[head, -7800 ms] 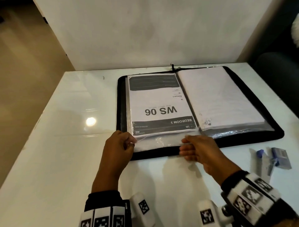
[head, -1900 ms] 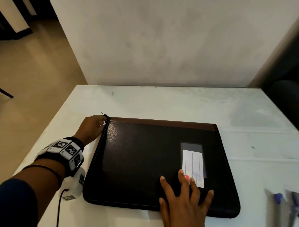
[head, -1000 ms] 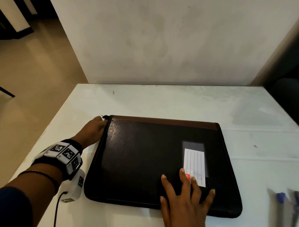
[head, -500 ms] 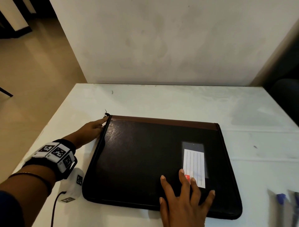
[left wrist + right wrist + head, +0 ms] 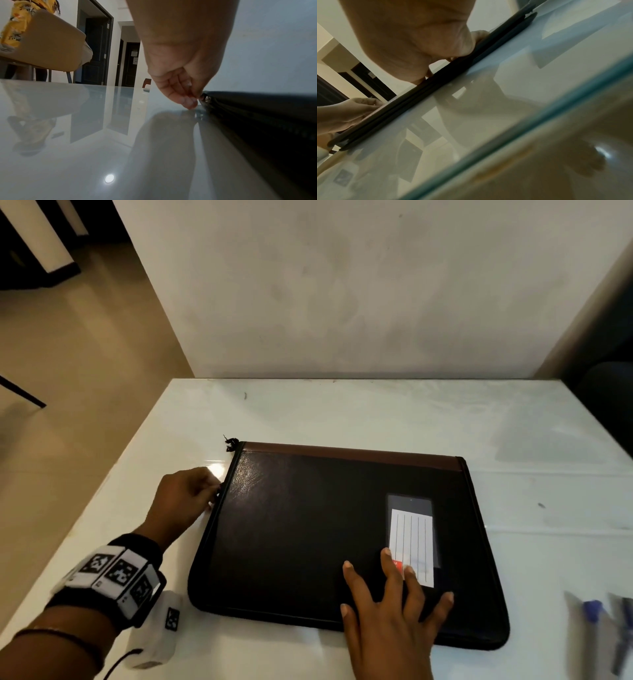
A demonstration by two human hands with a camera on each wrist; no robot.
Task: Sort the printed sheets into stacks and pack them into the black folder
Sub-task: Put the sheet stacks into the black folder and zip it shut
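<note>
Keep your right hand (image 5: 390, 607) spread flat on the black folder (image 5: 308, 529) while your left hand's (image 5: 181, 501) pinched fingertips (image 5: 187, 100) draw the zipper pull (image 5: 205, 98) steadily along the edge.

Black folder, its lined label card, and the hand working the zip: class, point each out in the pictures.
black folder (image 5: 308, 529): head view, middle of the closed cover.
lined label card (image 5: 412, 546): head view, centre of the white card.
left hand (image 5: 181, 86): left wrist view, curled fingers at the zip.
</note>
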